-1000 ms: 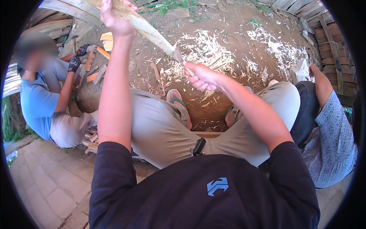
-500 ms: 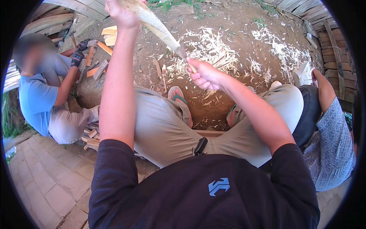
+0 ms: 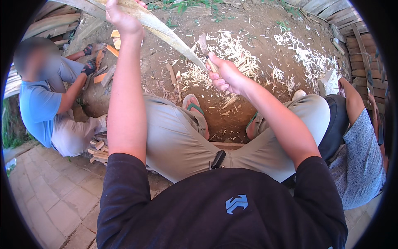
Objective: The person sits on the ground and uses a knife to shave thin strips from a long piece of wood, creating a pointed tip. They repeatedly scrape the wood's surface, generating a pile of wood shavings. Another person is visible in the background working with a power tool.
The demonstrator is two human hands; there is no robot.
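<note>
A long, pale wooden strip (image 3: 168, 36) slants from the upper left down to a narrow end near my right hand. My left hand (image 3: 123, 18) is closed around its upper part, close to the top edge of the picture. In my right hand (image 3: 227, 75) is a knife, gripped by its light wooden handle (image 3: 213, 66). The knife's short, wide blade (image 3: 202, 43) points up and away, just right of the strip's tip; a small gap seems to separate them. Beyond the knife, curled wood shavings (image 3: 232, 54) lie heaped on the dirt.
At the left a gloved co-worker (image 3: 39, 99) crouches beside orange-toned wood blocks (image 3: 99, 78). Another person's patterned sleeve (image 3: 358, 145) is close on my right. More shavings (image 3: 309, 62) lie at the far right, before a slatted wall (image 3: 365, 62). My sandalled foot (image 3: 194, 103) rests on the dirt.
The knife has come off the strip's lower end and turned upward, my right hand shifting slightly right. My left hand has moved a little left with the strip.
</note>
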